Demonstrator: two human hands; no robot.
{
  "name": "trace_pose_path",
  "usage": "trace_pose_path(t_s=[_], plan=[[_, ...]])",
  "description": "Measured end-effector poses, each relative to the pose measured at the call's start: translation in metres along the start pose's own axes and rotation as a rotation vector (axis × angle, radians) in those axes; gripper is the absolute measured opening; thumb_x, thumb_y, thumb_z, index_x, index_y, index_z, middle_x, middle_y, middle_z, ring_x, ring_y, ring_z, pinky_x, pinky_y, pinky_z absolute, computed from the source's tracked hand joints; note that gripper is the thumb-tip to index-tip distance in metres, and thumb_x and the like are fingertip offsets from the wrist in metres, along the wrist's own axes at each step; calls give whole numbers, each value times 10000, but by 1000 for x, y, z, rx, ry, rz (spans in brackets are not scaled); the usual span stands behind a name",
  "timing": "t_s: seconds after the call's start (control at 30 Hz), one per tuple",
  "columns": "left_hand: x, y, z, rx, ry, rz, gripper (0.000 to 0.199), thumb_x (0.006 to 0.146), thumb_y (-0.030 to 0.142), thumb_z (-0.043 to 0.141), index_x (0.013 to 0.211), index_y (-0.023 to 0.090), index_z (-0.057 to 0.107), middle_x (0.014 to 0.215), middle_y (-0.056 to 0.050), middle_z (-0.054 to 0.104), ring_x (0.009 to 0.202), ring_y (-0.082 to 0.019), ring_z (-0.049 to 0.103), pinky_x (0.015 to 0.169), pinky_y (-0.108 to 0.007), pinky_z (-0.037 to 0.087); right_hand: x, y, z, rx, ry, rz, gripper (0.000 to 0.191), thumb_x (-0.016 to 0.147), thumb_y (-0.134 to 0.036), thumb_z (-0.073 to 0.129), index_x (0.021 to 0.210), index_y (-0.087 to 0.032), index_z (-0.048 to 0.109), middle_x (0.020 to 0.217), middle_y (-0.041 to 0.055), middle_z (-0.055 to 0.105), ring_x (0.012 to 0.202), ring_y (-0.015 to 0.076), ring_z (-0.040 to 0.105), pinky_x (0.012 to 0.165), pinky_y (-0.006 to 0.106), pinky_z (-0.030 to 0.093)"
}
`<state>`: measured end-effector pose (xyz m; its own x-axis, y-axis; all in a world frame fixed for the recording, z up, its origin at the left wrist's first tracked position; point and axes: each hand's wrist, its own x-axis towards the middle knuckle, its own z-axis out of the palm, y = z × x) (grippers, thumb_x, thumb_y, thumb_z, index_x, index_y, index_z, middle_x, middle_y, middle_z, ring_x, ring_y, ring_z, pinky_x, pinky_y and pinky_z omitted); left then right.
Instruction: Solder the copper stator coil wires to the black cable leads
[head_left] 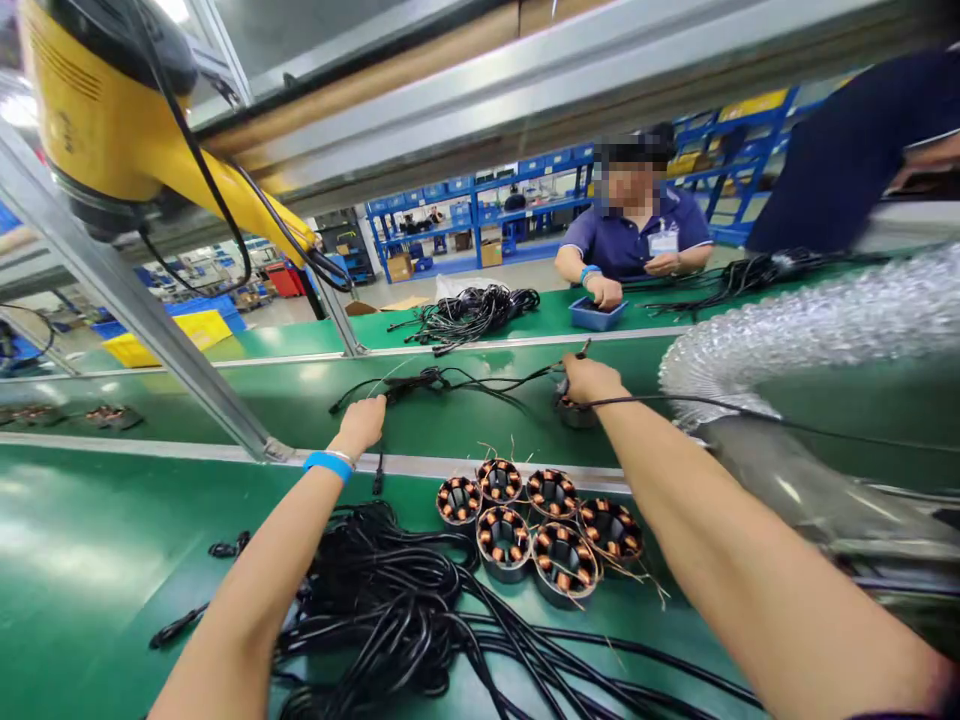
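My left hand point(361, 425), with a blue band at its wrist, is closed over the green bench. A thin wire rises beside it and a short black cable end hangs below, so its grip is unclear. My right hand point(589, 382) is closed at a dark stator point(577, 412) with a black cable running past; what its fingers pinch is hidden. Black cables point(480, 380) stretch between both hands. Nearer me, several round stators with copper windings point(504, 540) stand grouped, left of my right forearm. A big heap of black cables point(397, 600) lies between my forearms.
A yellow tool point(112, 120) hangs upper left beside a slanted metal post point(165, 290). A silver flexible duct point(810, 325) curves in at right. Across the bench, a person reaches into a blue tray point(598, 314) near another cable heap point(480, 315).
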<state>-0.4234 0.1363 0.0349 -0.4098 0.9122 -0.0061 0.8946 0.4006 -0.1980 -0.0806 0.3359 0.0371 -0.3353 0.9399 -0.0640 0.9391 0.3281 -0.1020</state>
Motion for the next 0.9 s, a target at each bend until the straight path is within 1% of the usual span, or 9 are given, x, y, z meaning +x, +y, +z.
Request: trace_pose_path(t_s=[0.1,0.2,0.33,0.43,0.53,0.63,0.7,0.77,0.9], plan=[[-10,-15,20,-72,-158,-34,362,931,329,611,1242,146,577,1231,-111,608,1047,-233,629,877,-434,553,2,15,1,-23,-49,21,368,948,-361,608,1250,-158,555,1226,96,596,1043,222,626,875,424,560],[-14,-11,27,-178,-240,-26,350,936,335,603,1236,156,582,1226,-106,611,1048,-232,629,871,-431,554,-2,12,-11,-45,-46,10,377,945,-358,613,1254,-151,551,1235,104,590,1048,225,624,877,423,559],[-10,15,19,-360,-223,63,330,938,351,596,1202,153,600,1201,-90,621,1020,-230,636,851,-413,561,-17,-9,-42,-68,20,-105,381,950,-376,600,1255,-153,550,1244,104,586,1067,229,615,901,437,544],[-3,44,4,-496,-162,192,378,950,386,566,1242,147,567,1049,-67,647,850,-176,642,744,-349,559,-37,-25,-71,-98,65,-224,379,930,-362,613,1241,-150,559,1195,122,621,1036,244,632,871,412,536],[-5,70,-17,-560,-134,338,525,870,318,628,1338,112,509,737,24,566,625,-118,543,607,-253,467,-69,-28,-99,-139,103,-325,368,865,-273,644,1205,-145,580,1132,176,656,1024,304,644,812,370,508],[-25,87,-37,-528,-141,487,480,761,177,602,1237,116,612,622,54,469,565,-116,472,558,-233,378,-112,-13,-117,-177,141,-405,343,860,-274,614,1184,-169,574,1057,175,674,981,332,652,753,365,481],[-45,94,-46,-459,-168,589,448,695,141,594,1132,175,684,627,43,506,575,-129,491,555,-235,357,-144,4,-122,-191,178,-441,334,878,-339,592,1175,-189,560,1001,160,678,928,341,657,716,368,464],[-65,102,-51,-366,-191,678,498,629,139,629,1111,239,705,690,30,596,624,-155,546,570,-240,365,-178,23,-120,-201,218,-487,332,877,-404,599,1142,-210,552,907,124,677,839,322,659,671,355,449],[-90,117,-53,-177,-127,760,571,632,133,624,1175,306,664,992,-21,724,872,-238,643,702,-267,422,-243,65,-100,-122,279,-581,302,855,-418,646,1072,-233,545,844,69,650,764,270,639,647,339,462]])
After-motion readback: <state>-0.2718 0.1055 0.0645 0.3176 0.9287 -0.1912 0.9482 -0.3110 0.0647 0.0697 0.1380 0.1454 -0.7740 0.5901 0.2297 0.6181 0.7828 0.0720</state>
